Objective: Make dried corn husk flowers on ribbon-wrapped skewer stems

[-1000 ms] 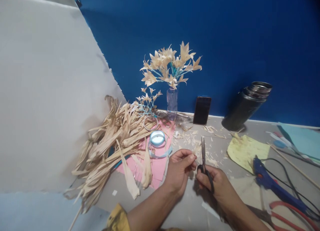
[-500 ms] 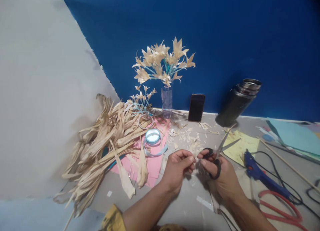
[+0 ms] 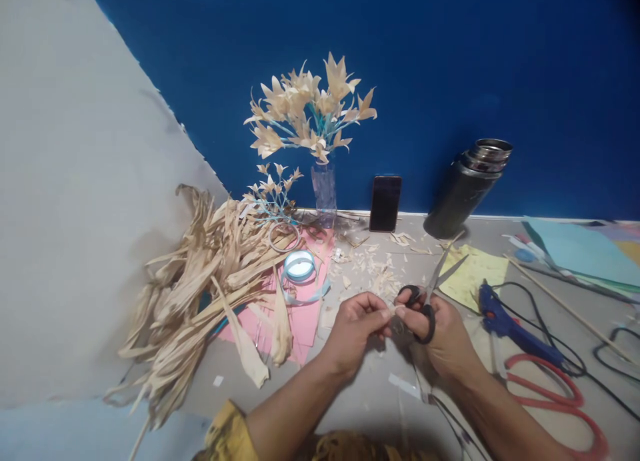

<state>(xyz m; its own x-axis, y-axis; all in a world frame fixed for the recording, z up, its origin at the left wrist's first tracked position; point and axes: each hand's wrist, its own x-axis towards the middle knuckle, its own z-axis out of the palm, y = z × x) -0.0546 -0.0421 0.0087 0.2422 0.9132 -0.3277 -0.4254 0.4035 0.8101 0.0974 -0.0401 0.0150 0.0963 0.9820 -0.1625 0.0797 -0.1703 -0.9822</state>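
Observation:
Around the black-handled scissors (image 3: 433,284) my right hand (image 3: 447,338) is closed, its fingers in the loops. The blades are spread and point up and to the right, away from my left hand. My left hand (image 3: 350,331) pinches a tiny pale piece (image 3: 393,310), too small to name. The tips of my right thumb and finger meet it from the other side, so both hands are almost touching. Pale scraps of husk (image 3: 383,274) are scattered on the table just beyond my fingers.
Dried corn husks (image 3: 185,294) heap at the left beside pink paper (image 3: 310,318) and a ribbon roll (image 3: 300,266). Husk flowers (image 3: 305,108) stand in a clear vase (image 3: 325,191). A phone (image 3: 385,204), flask (image 3: 465,188), blue glue gun (image 3: 520,334) and red-handled scissors (image 3: 550,401) lie around.
The view has shifted, so everything sits slightly higher and farther left. My hands have drawn closer, and the right fingertips now meet the tiny piece at the left fingertips.

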